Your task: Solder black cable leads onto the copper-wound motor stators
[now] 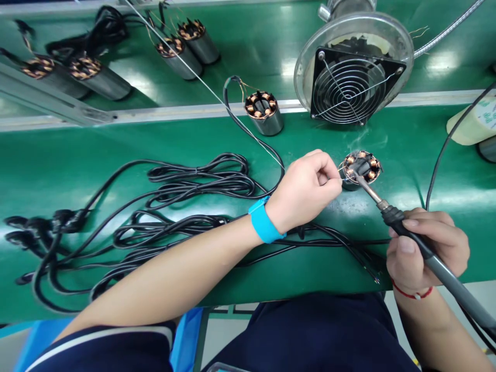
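My right hand (430, 248) grips a soldering iron (411, 237), its tip touching the near left rim of a motor stator (361, 168) with copper windings. Thin smoke rises there. Just left of that stator, my left hand (310, 181) is closed in a pinch on thin solder wire (217, 98), which runs down from the top left and comes out past the fingertips. A fine lead also shows between the fingertips and the stator. Whether the fingers hold that lead too, I cannot tell.
A round fume fan (349, 95) hangs behind the stator. Another stator (265, 112) with a cable stands further left, and several more lie on the back shelf. Coiled black power cords (194, 181) cover the left bench. A yellow tape roll (470, 124) lies right.
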Action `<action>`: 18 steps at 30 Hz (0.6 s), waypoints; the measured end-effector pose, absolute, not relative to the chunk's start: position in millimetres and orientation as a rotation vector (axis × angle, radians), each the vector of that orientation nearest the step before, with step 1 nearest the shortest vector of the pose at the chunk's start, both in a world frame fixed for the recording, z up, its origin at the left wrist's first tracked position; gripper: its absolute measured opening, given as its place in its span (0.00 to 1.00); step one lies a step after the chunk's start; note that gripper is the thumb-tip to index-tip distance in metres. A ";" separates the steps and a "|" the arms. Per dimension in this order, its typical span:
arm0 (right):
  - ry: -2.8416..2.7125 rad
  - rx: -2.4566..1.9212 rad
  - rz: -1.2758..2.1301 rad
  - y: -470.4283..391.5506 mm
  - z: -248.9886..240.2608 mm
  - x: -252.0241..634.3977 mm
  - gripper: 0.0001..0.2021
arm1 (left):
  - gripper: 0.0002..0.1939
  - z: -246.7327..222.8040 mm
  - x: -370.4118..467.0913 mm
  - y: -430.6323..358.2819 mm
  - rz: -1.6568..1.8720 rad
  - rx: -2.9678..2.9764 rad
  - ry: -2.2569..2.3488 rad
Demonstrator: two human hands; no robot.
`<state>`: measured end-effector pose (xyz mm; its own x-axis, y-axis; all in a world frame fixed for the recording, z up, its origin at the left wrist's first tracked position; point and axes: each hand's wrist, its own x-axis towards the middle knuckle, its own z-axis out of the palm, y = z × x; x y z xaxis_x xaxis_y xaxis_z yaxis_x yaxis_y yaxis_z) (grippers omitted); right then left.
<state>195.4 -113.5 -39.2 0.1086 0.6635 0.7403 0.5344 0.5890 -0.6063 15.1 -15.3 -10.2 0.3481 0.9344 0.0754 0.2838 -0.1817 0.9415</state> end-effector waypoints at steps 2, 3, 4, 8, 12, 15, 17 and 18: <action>-1.550 -1.063 0.091 -112.1 -40.2 196.0 0.11 | 0.09 -10.2 15.3 -15.3 0.878 1.677 1.098; -1.556 -1.084 0.073 -111.6 -40.7 195.9 0.11 | 0.09 -10.3 15.4 -15.3 0.881 1.677 1.097; -1.561 -1.113 0.051 -111.2 -41.3 195.5 0.12 | 0.09 -10.4 15.6 -15.3 0.884 1.676 1.097; -1.572 -1.268 0.058 -110.9 -39.8 192.9 0.19 | 0.08 -11.8 16.0 -15.2 0.892 1.675 1.092; -1.573 -1.335 0.316 -103.9 -22.7 193.2 0.24 | 0.07 -13.8 15.9 -14.4 0.891 1.680 1.074; -1.680 -1.399 0.416 -90.4 -4.0 196.2 0.21 | 0.06 -13.9 15.7 -14.0 0.886 1.679 1.069; -1.813 -1.424 0.405 -81.2 4.5 198.0 0.20 | 0.05 -13.8 15.9 -14.0 0.873 1.671 1.075; -1.873 -1.421 0.399 -77.6 6.6 198.5 0.20 | 0.05 -13.9 16.2 -14.1 0.869 1.666 1.077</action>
<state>198.5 -77.6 6.6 -0.1138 0.9231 0.3674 0.6932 0.3386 -0.6362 16.2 -14.1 -13.9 0.3630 0.9292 0.0699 0.2651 -0.1749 0.9482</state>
